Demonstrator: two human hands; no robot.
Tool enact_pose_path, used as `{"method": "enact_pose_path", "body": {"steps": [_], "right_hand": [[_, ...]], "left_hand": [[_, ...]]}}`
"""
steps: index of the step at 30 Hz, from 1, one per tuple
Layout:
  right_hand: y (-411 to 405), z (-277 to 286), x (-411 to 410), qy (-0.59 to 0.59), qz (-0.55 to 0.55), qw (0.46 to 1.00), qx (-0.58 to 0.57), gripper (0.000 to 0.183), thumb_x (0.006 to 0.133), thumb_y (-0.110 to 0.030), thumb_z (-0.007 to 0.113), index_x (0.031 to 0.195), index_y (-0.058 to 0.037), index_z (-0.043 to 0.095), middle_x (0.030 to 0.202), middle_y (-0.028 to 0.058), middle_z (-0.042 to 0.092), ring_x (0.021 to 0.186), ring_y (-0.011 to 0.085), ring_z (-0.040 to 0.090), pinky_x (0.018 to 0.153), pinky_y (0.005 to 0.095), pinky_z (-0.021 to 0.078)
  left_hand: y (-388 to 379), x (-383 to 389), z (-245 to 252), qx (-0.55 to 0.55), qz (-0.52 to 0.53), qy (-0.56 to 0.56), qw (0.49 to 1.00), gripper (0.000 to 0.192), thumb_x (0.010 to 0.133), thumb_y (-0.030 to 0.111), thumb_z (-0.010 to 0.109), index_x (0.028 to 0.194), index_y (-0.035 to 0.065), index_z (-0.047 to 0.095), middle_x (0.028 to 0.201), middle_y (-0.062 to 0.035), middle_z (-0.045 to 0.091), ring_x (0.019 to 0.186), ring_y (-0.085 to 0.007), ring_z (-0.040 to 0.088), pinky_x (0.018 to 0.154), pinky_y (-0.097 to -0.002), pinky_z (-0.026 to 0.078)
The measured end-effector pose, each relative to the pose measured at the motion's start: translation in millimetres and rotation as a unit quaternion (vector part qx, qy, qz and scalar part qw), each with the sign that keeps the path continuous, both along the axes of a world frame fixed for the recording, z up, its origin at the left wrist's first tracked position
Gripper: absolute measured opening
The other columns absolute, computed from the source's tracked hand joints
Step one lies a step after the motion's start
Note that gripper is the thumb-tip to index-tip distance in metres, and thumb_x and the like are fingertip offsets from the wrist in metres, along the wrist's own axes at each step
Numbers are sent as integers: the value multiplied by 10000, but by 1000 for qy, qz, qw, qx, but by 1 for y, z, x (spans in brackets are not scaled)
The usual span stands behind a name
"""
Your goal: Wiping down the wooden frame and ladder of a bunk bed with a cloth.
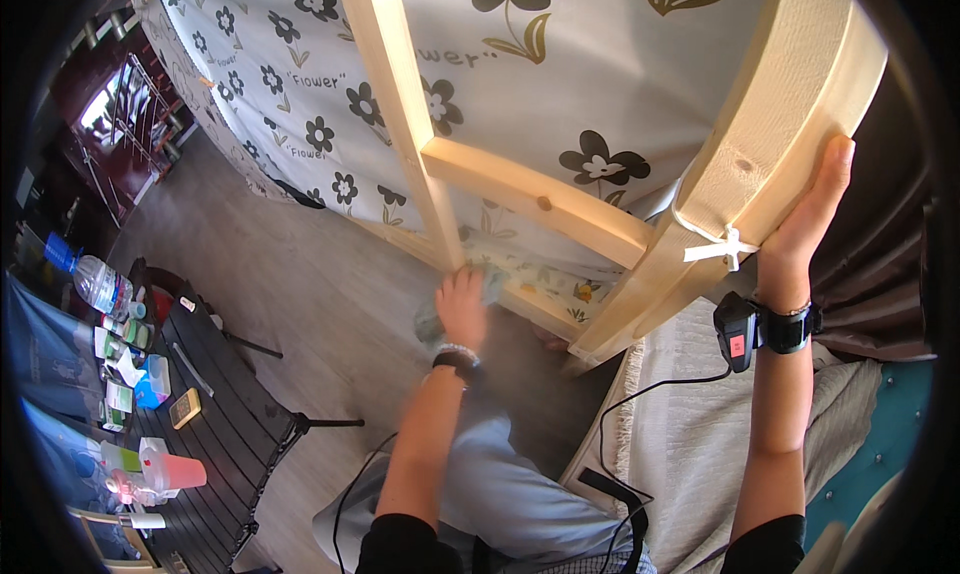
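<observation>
My left hand [461,304], blurred, presses a grey-green cloth [429,325] around the lower end of a narrow pale wooden upright [390,71]. My right hand [806,206] grips the side of a thick wooden post [750,146] at the right; some of its fingers are hidden behind the wood. A white tie [724,250] is knotted around this post just left of my right wrist. A short wooden crosspiece [540,199] joins the upright and the post. Behind the frame hangs a white sheet [510,101] printed with dark flowers.
At the left, a black slatted table [217,424] bears a large plastic bottle [101,285], a pink cup [176,470], a phone-like object [185,409] and small boxes. A fringed cover [675,394] lies over a bed or couch at the right. A black cable [660,382] runs from my right wrist device.
</observation>
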State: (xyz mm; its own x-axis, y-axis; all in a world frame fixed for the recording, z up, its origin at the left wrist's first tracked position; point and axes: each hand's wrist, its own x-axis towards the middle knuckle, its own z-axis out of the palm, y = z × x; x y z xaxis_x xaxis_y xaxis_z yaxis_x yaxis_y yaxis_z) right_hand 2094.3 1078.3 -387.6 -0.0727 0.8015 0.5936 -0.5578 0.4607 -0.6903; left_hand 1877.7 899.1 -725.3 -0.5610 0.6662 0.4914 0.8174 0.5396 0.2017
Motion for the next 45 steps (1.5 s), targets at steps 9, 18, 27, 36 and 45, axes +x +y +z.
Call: {"method": "enact_pose_path", "body": {"steps": [9, 18, 27, 36, 45], "right_hand": [[2, 0, 0, 2, 11, 1000, -6, 580, 946, -511, 440, 1249, -18, 481, 1164, 83, 547, 1050, 175, 514, 914, 298, 406], [7, -4, 3, 7, -55, 998, 3, 589, 940, -524, 442, 1249, -24, 480, 1150, 84, 541, 1040, 172, 510, 904, 291, 410], [9, -4, 9, -22, -112, 993, 34, 583, 942, -539, 414, 1216, -30, 490, 1104, 82, 548, 1005, 173, 529, 878, 297, 431], [9, -4, -1, 1, -39, 999, -2, 573, 947, -511, 442, 1227, -15, 499, 1126, 78, 541, 1028, 167, 499, 913, 291, 390], [9, 0, 6, -8, -29, 1000, 1, 557, 946, -506, 441, 1234, -32, 492, 1125, 74, 549, 1026, 163, 506, 908, 293, 399]], "left_hand": [[10, 33, -81, 394, 147, -362, 832, 573, 657, 26, 744, 1173, -10, 499, 1053, -197, 588, 1003, -366, 569, 911, -420, 434], [36, 29, -103, 499, 251, -245, 793, 552, 692, -81, 690, 1196, 26, 492, 1154, -172, 485, 1066, -337, 485, 938, -417, 394], [59, 66, -89, 456, 184, -267, 829, 536, 699, -99, 662, 1196, 4, 491, 1112, -176, 484, 1035, -356, 515, 929, -406, 418], [47, 166, -82, 319, -11, -353, 879, 530, 711, -59, 628, 1195, 12, 425, 1098, -219, 429, 1055, -424, 443, 934, -456, 376], [27, 114, -53, 391, -66, -514, 760, 486, 714, -93, 545, 1188, -5, 487, 1049, -170, 581, 997, -280, 577, 904, -356, 443]]}}
